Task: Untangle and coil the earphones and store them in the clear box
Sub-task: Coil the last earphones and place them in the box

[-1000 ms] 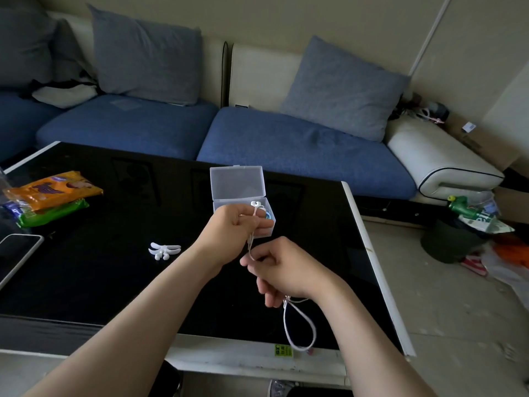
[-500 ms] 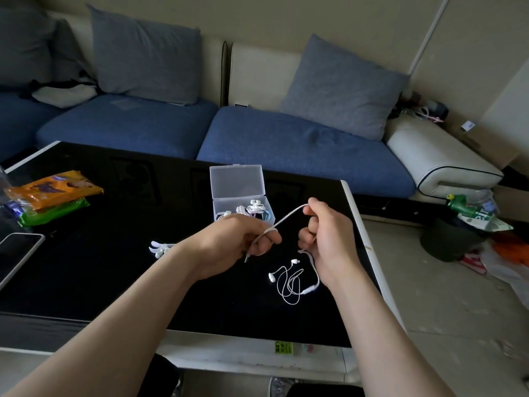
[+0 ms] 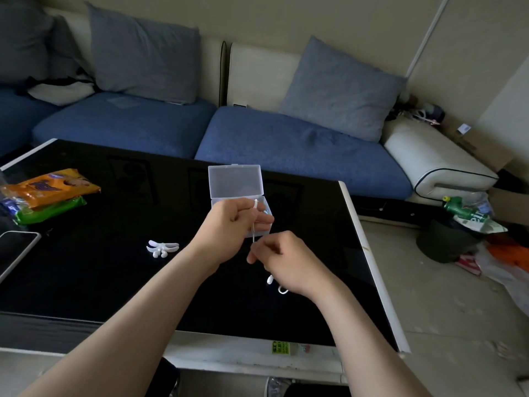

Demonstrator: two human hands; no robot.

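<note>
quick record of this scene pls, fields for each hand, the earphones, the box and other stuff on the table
left hand: grips the earphones by the cable, in front of the clear box
right hand: pinches the same cable lower down
earphones: cable runs between both hands; an earbud shows below the right hand
clear box: lid open, standing on the black table
other items: small white piece, orange and green packets, phone
</note>
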